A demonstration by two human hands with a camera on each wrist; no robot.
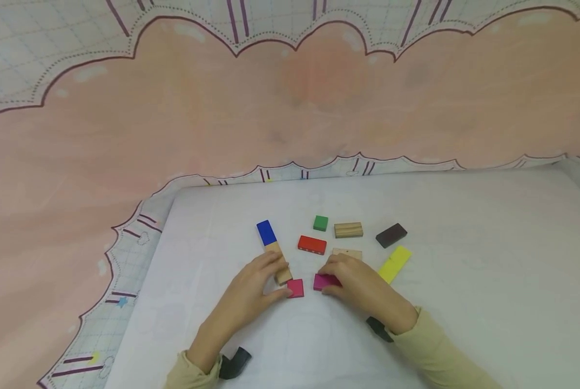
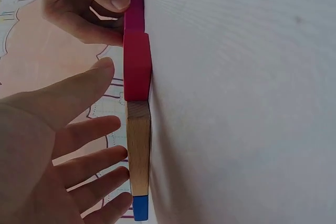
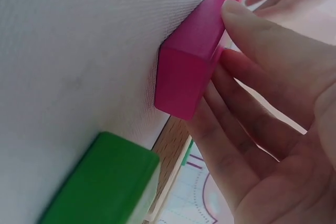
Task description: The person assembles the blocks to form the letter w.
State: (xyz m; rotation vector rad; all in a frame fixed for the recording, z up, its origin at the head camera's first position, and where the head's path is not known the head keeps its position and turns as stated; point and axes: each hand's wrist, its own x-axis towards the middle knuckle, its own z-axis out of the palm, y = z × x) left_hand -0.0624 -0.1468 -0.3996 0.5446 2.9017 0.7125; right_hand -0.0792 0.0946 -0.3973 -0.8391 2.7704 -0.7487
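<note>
My right hand [image 1: 360, 283] pinches a magenta block [image 3: 191, 64] between thumb and fingers, down on the white surface. My left hand [image 1: 248, 286] has its fingers loosely spread beside a plain wooden block [image 2: 138, 148]. Its thumb is close to a pinkish-red block [image 1: 296, 288], and no block sits in its grasp. The pinkish-red block touches the near end of the wooden block. At the wooden block's far end lies a blue block [image 1: 267, 232], in line with it. A gap separates the magenta block from the pinkish-red one in the head view.
Beyond the hands lie a red block [image 1: 311, 245], a small green block [image 1: 321, 223], a grooved wooden block [image 1: 348, 230] and a dark block [image 1: 391, 235]. A yellow block [image 1: 395, 263] and another wooden block [image 1: 347, 252] are beside the right hand. A patterned cloth [image 1: 290, 108] hangs behind.
</note>
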